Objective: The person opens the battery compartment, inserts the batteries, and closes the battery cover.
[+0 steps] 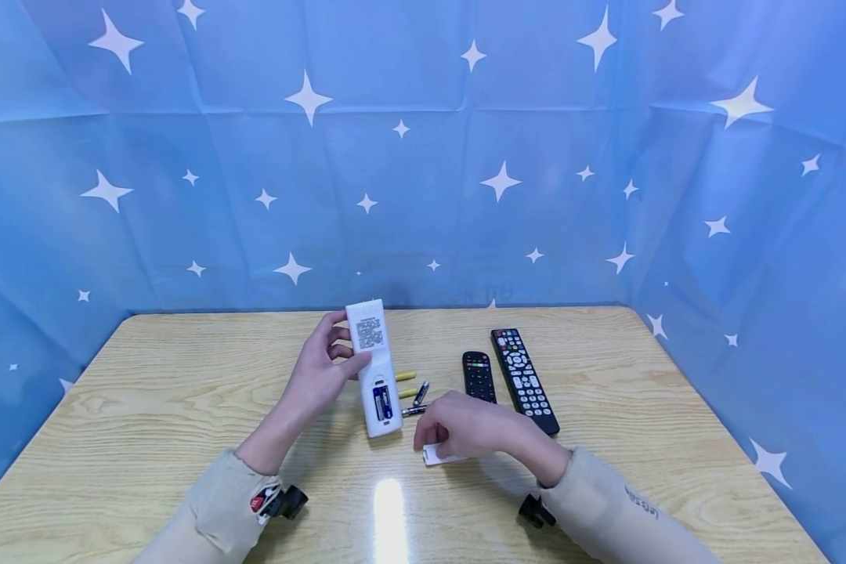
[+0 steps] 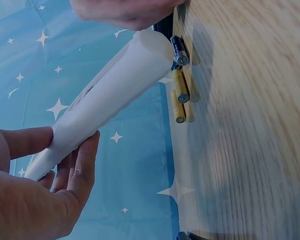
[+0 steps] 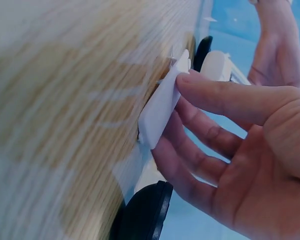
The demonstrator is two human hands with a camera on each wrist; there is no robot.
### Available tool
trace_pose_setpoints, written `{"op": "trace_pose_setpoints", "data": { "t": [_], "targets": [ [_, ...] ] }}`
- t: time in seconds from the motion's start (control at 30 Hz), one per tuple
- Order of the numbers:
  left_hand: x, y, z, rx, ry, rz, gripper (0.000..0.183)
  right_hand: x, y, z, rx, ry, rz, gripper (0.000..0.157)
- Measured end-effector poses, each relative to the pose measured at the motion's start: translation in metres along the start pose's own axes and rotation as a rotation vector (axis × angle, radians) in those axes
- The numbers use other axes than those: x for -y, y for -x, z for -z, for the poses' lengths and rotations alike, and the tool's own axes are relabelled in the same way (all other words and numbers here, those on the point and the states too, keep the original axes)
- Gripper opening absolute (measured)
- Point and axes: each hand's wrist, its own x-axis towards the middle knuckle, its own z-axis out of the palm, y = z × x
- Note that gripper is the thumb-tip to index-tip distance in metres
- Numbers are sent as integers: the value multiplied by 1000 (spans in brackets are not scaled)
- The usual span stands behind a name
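At the bottom of the head view, my two pale sleeves come in from the lower left and lower right, each with a black device at the wrist.

Just right of the lower centre, my right hand has a white cover pinched between thumb and fingers; its free end pokes out to the left beneath my fingers. The right wrist view shows my thumb on one edge and my fingertips along the other side. The cover is close above the bench, though I cannot tell whether it touches.

A little further off, left of centre, my left hand is clamped on a white remote, thumb over its back at the left edge, the other fingers behind it. Its open compartment, with blue batteries inside, sits below my thumb.

Just right of the remote lie yellow batteries and dark batteries. Beyond my right hand are a short black remote and a long black remote. A blue star-patterned curtain fills the upper frame.
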Motion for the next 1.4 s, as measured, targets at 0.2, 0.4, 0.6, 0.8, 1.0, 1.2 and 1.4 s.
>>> {"op": "trace_pose_setpoints", "data": {
  "t": [0.2, 0.4, 0.6, 0.8, 1.0, 1.2, 1.4],
  "targets": [
    [0, 0, 0, 0, 0, 2, 64, 0, 2, 2, 16, -51, 5, 25],
    [0, 0, 0, 2, -11, 0, 62, -3, 3, 3, 18, -124, 63, 24],
    [0, 0, -1, 7, -11, -3, 62, -8, 2, 4, -12, -244, 148, 22],
    [0, 1, -1, 14, -10, -13, 62, -6, 1, 5, -92, -349, 150, 17],
    [2, 1, -1, 23, -4, -15, 64, -3, -1, 4, -200, -384, 119, 16],
    [2, 2, -1, 39, 12, -17, 65, 1, -4, 1, -310, -431, 114, 18],
    [2, 3, -2, 56, 23, -14, 65, 4, -6, -1, -395, -450, 89, 18]
  ]
}}
